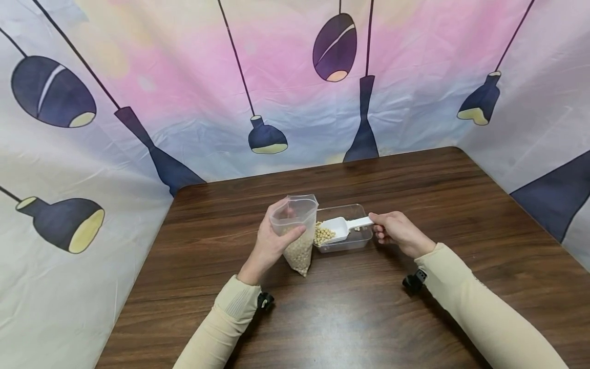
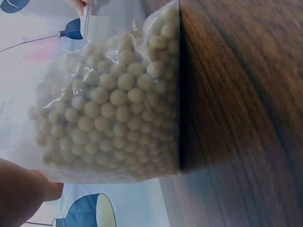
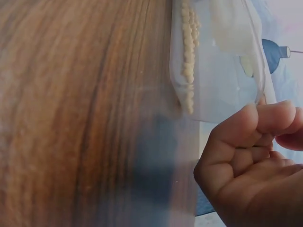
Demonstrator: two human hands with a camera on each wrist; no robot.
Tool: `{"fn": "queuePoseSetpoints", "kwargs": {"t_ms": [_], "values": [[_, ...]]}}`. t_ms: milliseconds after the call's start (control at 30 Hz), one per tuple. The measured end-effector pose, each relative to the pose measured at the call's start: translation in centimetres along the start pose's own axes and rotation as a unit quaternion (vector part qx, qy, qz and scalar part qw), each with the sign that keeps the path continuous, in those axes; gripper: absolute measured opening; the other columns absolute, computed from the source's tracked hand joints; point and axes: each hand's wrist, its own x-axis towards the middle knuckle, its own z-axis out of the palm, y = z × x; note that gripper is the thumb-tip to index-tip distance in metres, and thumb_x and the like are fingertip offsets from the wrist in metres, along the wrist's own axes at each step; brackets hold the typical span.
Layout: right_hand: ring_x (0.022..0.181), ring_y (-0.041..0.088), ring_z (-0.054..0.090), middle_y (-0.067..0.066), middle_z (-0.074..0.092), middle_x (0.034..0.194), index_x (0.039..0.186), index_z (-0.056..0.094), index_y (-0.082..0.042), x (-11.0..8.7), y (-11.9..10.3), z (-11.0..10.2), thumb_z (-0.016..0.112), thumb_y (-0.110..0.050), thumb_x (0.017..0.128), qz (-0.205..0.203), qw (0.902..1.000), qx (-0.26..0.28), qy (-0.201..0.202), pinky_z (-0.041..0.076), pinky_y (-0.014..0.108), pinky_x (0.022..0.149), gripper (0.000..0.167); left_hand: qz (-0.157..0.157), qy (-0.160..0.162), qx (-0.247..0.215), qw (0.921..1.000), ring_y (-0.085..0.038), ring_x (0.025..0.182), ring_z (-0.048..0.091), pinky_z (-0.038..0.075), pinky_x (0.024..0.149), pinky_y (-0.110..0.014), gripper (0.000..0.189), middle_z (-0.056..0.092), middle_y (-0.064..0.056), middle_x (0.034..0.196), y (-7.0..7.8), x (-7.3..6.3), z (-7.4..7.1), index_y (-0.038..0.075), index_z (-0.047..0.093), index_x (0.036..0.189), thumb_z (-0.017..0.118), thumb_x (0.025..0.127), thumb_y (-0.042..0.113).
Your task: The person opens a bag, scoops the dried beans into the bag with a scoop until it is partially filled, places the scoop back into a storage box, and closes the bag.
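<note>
My left hand point(image 1: 268, 242) grips a clear plastic bag point(image 1: 298, 252), its thumb across the near side. Round pale beans that look like soybeans point(image 2: 113, 104) fill the lower part of the bag, whose mouth faces up and stays spread. The bag's bottom touches or nearly touches the table. With thumb and fingers my right hand point(image 1: 400, 231) pinches the handle end of a white scoop point(image 1: 338, 228). That scoop's bowl lies inside a clear plastic container point(image 1: 344, 248), beside loose beans point(image 1: 324, 234). The bag hides the container's left end.
A brown wood-grain table point(image 1: 359, 312) carries everything. Behind it and along the sides hangs a cloth point(image 1: 193, 77) printed with lamps. Small black devices point(image 1: 414, 282) are strapped at both wrists.
</note>
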Motion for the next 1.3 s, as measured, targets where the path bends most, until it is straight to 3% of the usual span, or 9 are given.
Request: {"fn": "queuePoseSetpoints", "kwargs": {"t_ms": [300,467,733,933,1067,1300], "values": [[0.061,0.009,0.041,-0.004,0.038,0.069,0.088,0.041,-0.007,0.6,0.6,-1.0,0.039,-0.026,0.106,0.046,0.9939,0.094,-0.035,0.04,0.025,0.063,0.027,-0.002,0.001,0.004,1.0,-0.031,0.114,0.052,0.044,0.093,-0.047,0.068,0.053,-0.02,0.123,-0.1,-0.1,-0.1,0.012,0.043,0.143,0.075,0.083,0.003],[0.064,0.013,0.041,-0.003,0.04,0.07,0.088,0.039,-0.009,0.5,-0.1,-1.8,0.041,-0.029,0.106,0.046,0.9869,0.151,-0.036,0.04,0.027,0.067,0.026,-0.004,0.0,0.002,1.0,-0.032,0.115,0.052,0.044,0.094,-0.048,0.07,0.053,-0.021,0.124,0.0,-0.1,-0.1,0.011,0.043,0.143,0.075,0.082,0.001],[0.064,0.014,0.04,-0.003,0.041,0.068,0.098,0.038,-0.009,-0.8,-4.1,-2.4,0.051,-0.035,0.102,-0.012,0.9804,0.196,-0.012,0.038,0.027,0.065,0.029,-0.005,-0.002,0.003,1.0,-0.032,0.114,0.052,0.045,0.093,-0.047,0.07,0.053,-0.021,0.123,-0.1,-0.1,-0.1,0.01,0.042,0.143,0.075,0.082,0.0],[0.064,0.014,0.039,-0.002,0.041,0.067,0.092,0.043,-0.007,-2.0,-7.6,-1.6,0.054,-0.032,0.1,-0.077,0.9753,0.207,-0.008,0.04,0.026,0.063,0.029,-0.002,-0.005,-0.002,1.0,-0.035,0.116,0.05,0.043,0.095,-0.046,0.072,0.051,-0.024,0.125,0.0,-0.1,-0.1,0.007,0.039,0.145,0.074,0.083,-0.002],[0.063,0.014,0.04,-0.001,0.041,0.067,0.084,0.047,-0.007,-2.5,-9.5,-0.4,0.058,-0.032,0.098,-0.12,0.974,0.192,-0.006,0.04,0.026,0.062,0.031,-0.006,-0.007,-0.005,0.9999,-0.036,0.117,0.05,0.042,0.095,-0.05,0.072,0.05,-0.025,0.126,0.0,-0.1,-0.2,0.006,0.038,0.146,0.073,0.083,-0.002],[0.062,0.015,0.041,0.0,0.042,0.064,0.071,0.052,-0.007,-3.3,-11.8,1.9,0.061,-0.031,0.097,-0.201,0.9727,0.114,0.022,0.042,0.028,0.063,0.037,-0.014,-0.006,0.009,0.9998,-0.031,0.117,0.052,0.044,0.094,-0.046,0.069,0.053,-0.019,0.126,0.0,-0.1,-0.3,0.012,0.042,0.143,0.075,0.083,0.003]]}}
